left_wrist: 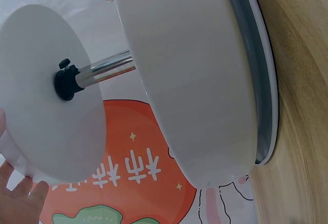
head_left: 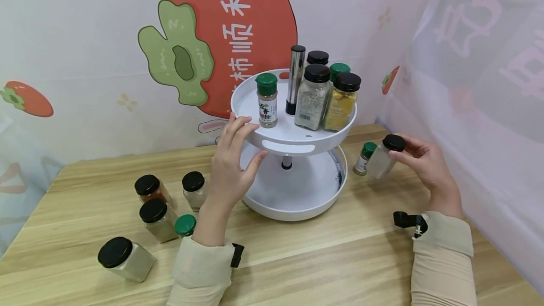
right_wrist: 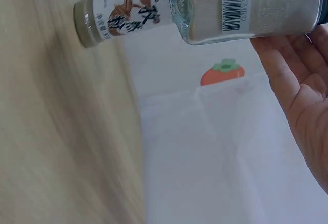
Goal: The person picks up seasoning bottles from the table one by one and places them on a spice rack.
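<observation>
My right hand (head_left: 429,164) holds a square glass spice jar (head_left: 380,160) by its black-lidded end, tilted above the table. In the right wrist view, the jar (right_wrist: 251,8) shows pale contents and a barcode label. Just beyond it stands a small green-capped spice bottle (head_left: 361,162), on the table. At the left of the white two-tier turntable rack (head_left: 297,145), my left hand (head_left: 231,164) grips the upper tray's rim, fingers over the edge and thumb lower down. The left wrist view shows the undersides of both trays (left_wrist: 189,80) and part of that hand (left_wrist: 23,198).
On the upper tier stand a green-capped bottle (head_left: 267,103), a clear square jar (head_left: 312,100), a yellow jar (head_left: 340,105) and others around the metal post (head_left: 296,79). Several jars, including a black-lidded one (head_left: 127,261), stand at the table's left. Printed cloth (head_left: 85,51) hangs behind.
</observation>
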